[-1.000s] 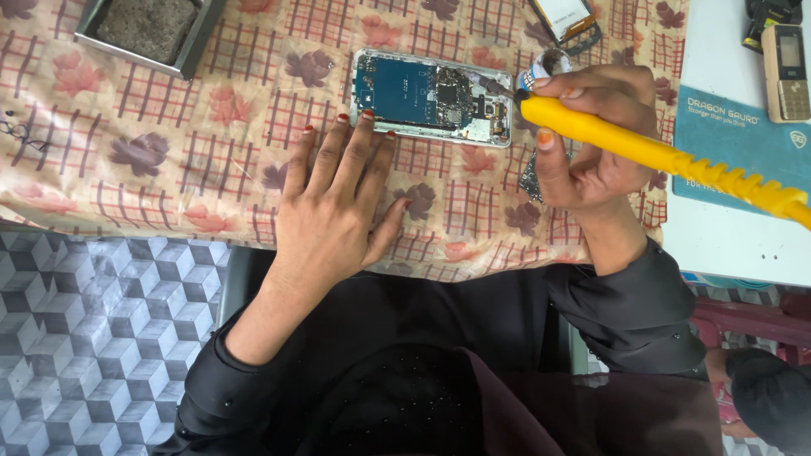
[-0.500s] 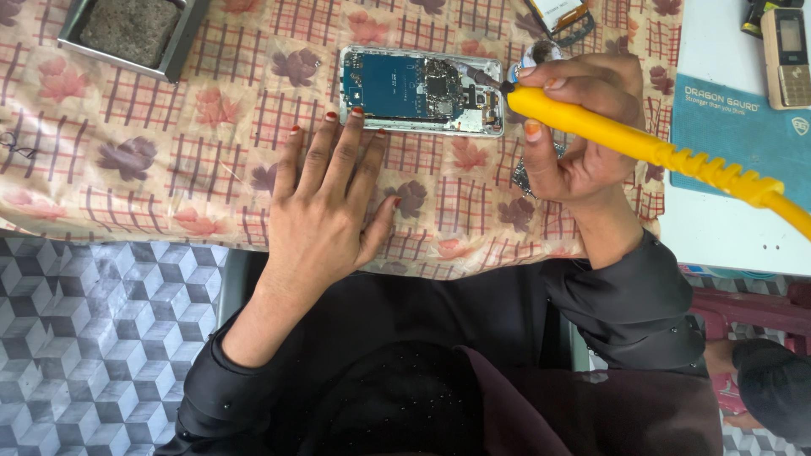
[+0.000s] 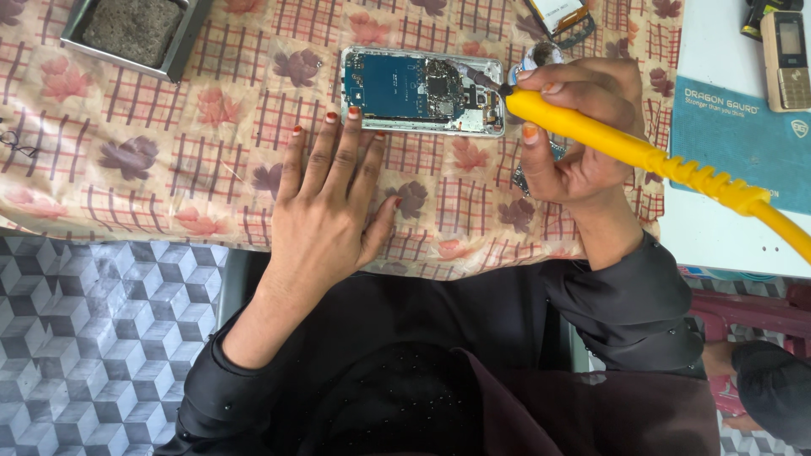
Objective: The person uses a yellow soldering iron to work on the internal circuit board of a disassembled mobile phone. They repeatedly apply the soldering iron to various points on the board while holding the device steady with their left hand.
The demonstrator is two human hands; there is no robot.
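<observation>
Smooth yellow plastic soldering iron handle (image 3: 591, 131); matt printed floral tablecloth (image 3: 169, 169); bare circuit board (image 3: 414, 89), metal-framed; dull metal tray (image 3: 135, 34), rough grey sponge.

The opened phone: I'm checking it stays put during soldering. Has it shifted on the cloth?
No. The opened phone keeps its place against the flower print of the tablecloth.

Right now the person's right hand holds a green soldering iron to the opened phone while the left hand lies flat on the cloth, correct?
Not quite: the soldering iron is yellow, not green. In the head view the right hand holds it to the opened phone, and the left hand lies flat on the cloth.
</observation>
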